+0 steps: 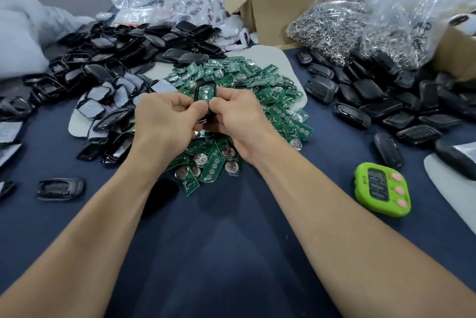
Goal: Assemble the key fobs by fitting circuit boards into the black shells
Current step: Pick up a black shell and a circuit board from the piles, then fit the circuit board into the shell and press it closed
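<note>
Both hands hold one black shell (205, 91) upright over the table's middle, with a green circuit board sitting inside it. My left hand (164, 117) grips its left side, thumb pressed on the board's lower end. My right hand (237, 117) grips the right side, thumb meeting the left one. Under the hands spreads a heap of green circuit boards (247, 81) with round metal contacts. Open black shells (103, 65) pile up on the left, closed black fobs (373, 101) on the right.
A green timer (382, 189) lies at the right on the dark blue table (231, 253). One lone shell (61, 188) lies near the left. Bags of metal key rings (340, 24) and a cardboard box (270, 19) stand behind.
</note>
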`<state>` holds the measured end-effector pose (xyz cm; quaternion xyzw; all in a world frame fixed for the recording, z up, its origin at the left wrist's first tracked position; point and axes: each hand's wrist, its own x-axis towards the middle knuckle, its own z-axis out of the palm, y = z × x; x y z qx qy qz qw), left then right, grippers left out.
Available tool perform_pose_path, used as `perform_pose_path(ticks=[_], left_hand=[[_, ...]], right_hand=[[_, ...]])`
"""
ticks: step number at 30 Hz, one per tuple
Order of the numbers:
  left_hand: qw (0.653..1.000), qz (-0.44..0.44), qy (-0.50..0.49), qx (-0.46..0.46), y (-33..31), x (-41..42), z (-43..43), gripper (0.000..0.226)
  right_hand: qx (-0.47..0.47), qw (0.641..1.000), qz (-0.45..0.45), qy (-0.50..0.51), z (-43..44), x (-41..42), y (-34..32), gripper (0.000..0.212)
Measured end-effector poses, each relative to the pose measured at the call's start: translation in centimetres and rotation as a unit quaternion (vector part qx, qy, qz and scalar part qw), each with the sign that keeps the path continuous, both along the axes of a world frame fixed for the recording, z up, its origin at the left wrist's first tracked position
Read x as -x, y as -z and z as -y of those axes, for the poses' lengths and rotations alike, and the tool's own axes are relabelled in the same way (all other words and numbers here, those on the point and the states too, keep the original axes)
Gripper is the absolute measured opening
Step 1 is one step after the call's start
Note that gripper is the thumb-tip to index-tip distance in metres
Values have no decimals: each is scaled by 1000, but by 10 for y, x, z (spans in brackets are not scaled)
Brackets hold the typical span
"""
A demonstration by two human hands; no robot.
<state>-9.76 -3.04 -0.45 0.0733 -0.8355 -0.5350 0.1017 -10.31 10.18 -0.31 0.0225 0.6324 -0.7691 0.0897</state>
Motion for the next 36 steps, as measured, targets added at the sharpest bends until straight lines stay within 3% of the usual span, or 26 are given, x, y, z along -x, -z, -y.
perform_pose_path(ticks=[2,4,7,11,15,17,19,23,29,36], left_hand=[[1000,6,6,6,0,-1,-2,19],[998,5,27,-51,-2,-2,0,14],[979,19,82,-184,-7,-6,7,19],[973,26,126,-193,-9,-8,9,26],[997,-49,40,-40,-8,-1,27,23],[995,-69,-64,19,-7,7,43,17],[987,-69,-114,87,-6,12,53,26],[964,-70,-72,245,4,23,54,41],[931,-56,-10,362,6,36,50,47],[926,-61,-19,371,6,37,47,37]], right_hand=[[-33,999,-19,15,-1,-1,-1,15],[45,999,12,-2,-6,-1,-5,13],[171,979,77,-83,-15,2,-8,41],[199,967,82,-137,-17,1,-6,39],[289,942,112,-128,-19,4,-4,31],[354,917,138,-124,-22,6,-3,36],[391,900,147,-120,-24,6,-4,40],[394,898,155,-117,-21,7,-3,29],[365,912,152,-112,-20,7,-4,28],[328,925,159,-110,-14,6,-3,29]])
